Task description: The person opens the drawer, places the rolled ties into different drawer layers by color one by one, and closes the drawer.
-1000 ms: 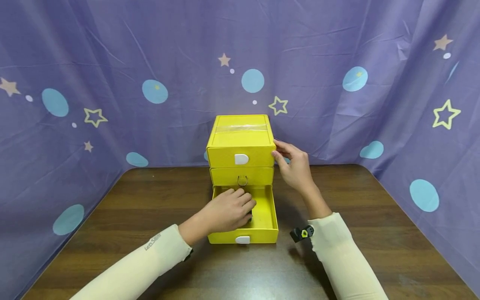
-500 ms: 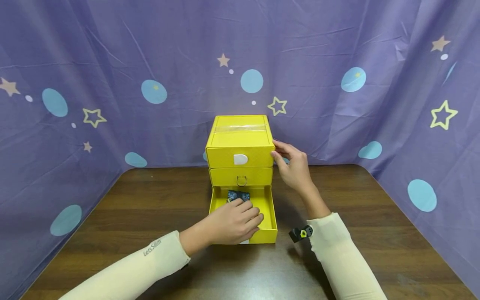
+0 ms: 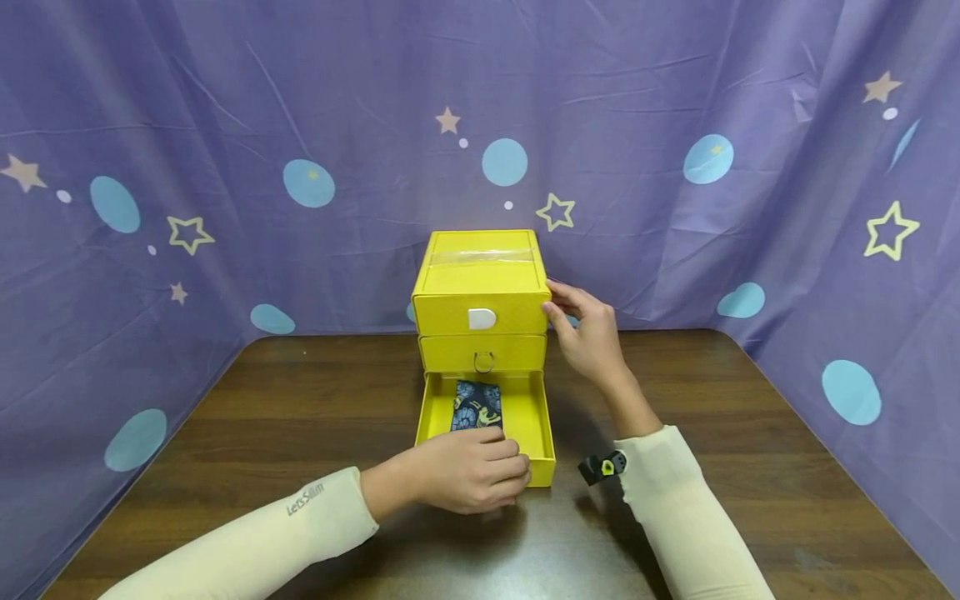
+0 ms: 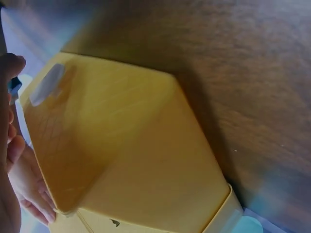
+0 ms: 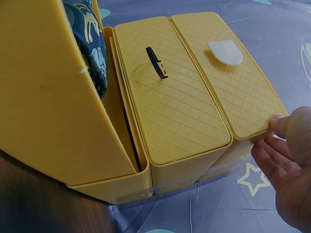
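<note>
A yellow drawer cabinet [image 3: 482, 315] with three drawers stands on the table. Its bottom drawer [image 3: 542, 421] is pulled out. In it lies a folded dark blue cloth piece [image 3: 477, 404] with a blue and yellow pattern; its near end is hidden by my left hand [image 3: 474, 471] in the head view. That hand is over the drawer's front, fingers loosely bent, with nothing visible in its grasp; the drawer's white tab [image 4: 47, 85] shows close by. My right hand [image 3: 592, 337] holds the cabinet's upper right front corner, thumb on the front, fingers along the side.
The top drawer has a white tab [image 5: 226, 52], the middle one a dark ring pull [image 5: 156, 63]. Clear tape [image 3: 483, 256] crosses the cabinet's top. A purple curtain [image 3: 360, 167] hangs behind and beside the brown wooden table [image 3: 300, 408].
My left hand has drawn back out of the drawer toward its front edge, leaving the patterned cloth piece uncovered inside. The right hand has stayed on the cabinet corner.
</note>
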A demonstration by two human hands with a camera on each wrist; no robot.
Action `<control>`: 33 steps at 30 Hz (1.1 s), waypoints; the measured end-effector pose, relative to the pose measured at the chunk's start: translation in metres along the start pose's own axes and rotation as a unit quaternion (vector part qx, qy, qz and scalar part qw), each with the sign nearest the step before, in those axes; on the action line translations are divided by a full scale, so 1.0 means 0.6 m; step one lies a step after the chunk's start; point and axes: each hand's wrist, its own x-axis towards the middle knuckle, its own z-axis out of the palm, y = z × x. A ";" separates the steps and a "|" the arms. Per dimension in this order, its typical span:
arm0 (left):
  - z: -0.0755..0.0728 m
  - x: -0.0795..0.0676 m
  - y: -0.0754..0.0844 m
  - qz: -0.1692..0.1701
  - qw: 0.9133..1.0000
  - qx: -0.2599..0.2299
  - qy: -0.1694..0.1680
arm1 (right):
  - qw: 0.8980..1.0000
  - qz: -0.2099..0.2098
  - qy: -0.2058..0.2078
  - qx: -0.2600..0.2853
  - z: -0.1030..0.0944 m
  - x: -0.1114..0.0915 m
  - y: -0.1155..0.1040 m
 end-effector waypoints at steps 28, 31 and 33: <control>0.006 -0.023 0.020 0.121 0.989 0.059 -0.064 | 1.000 -0.007 0.000 -0.003 0.000 0.002 0.001; 0.007 -0.025 0.020 0.121 0.988 0.065 -0.065 | 1.000 -0.005 -0.001 -0.002 0.000 0.002 0.001; 0.008 -0.026 0.022 0.124 0.988 0.074 -0.062 | 1.000 -0.005 -0.002 -0.003 0.000 0.001 0.001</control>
